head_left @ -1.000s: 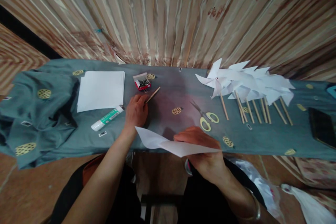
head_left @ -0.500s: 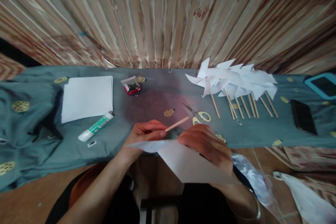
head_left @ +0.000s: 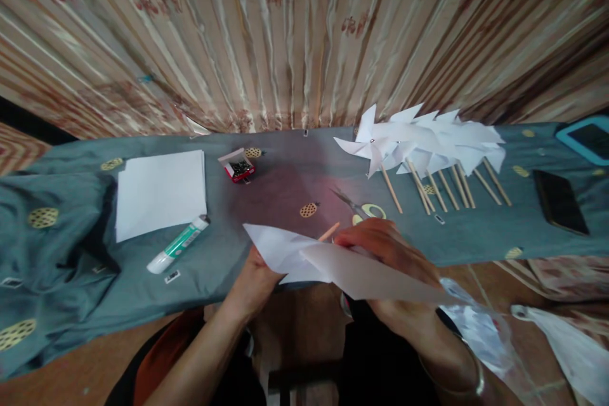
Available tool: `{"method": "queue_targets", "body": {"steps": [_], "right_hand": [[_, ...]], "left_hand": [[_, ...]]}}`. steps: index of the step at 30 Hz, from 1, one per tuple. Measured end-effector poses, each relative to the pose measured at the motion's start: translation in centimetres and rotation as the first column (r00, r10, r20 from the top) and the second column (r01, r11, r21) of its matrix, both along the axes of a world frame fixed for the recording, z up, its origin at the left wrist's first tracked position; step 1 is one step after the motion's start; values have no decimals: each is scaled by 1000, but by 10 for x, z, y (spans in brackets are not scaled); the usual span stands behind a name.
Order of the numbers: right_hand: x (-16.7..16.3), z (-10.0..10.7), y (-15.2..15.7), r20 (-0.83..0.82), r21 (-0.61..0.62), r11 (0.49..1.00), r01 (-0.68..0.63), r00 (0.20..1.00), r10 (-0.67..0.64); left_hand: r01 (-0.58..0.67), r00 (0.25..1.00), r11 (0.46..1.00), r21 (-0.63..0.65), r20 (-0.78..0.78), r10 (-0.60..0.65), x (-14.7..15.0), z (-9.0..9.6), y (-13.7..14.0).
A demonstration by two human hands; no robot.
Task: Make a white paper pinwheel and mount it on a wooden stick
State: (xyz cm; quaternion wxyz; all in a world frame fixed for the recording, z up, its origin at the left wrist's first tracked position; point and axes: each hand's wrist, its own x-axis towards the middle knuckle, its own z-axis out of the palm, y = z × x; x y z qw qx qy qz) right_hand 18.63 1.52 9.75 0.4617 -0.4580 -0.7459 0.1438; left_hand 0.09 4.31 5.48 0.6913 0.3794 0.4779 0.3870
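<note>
A folded white paper pinwheel (head_left: pixel 285 252) is held up in front of me, above the table's near edge. My right hand (head_left: pixel 387 247) pinches it from the right, thumb and fingers closed near its middle. Behind the paper, the tip of a wooden stick (head_left: pixel 329 232) sticks out. My left hand (head_left: pixel 257 282) is closed on that stick below the paper; its fingers are mostly hidden by the pinwheel. Just beyond my right hand lie scissors (head_left: pixel 354 204) with pale yellow handles.
Finished paper pinwheels (head_left: pixel 428 139) on sticks overlap at the back right. A paper stack (head_left: pixel 162 190), a glue stick (head_left: pixel 178 244) and an open red box of small metal pins (head_left: pixel 239 166) are on the left. At the far right lie a phone (head_left: pixel 561 202) and a blue-framed device (head_left: pixel 587 141).
The pinwheel has turned and moved over my left hand, covering its fingers and most of the stick. My right hand has shifted slightly, still gripping the paper.
</note>
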Motion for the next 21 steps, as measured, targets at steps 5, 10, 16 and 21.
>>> {"method": "queue_targets", "body": {"steps": [5,10,16,21], "right_hand": [[0,-9,3,-100,-6,998,65,993,-65],[-2,-8,5,-97,7,998,62,993,-61],[-3,-5,6,-78,42,997,57,996,-54],[-3,-5,6,-41,8,999,38,998,-38]], "left_hand": [[77,996,994,-81,-43,-81,2,6,0],[56,995,987,-154,-75,-69,1,-3,-4],[24,998,984,-177,-59,-35,0,-1,-5],[105,978,990,-93,-169,-120,-3,9,-1]]}}
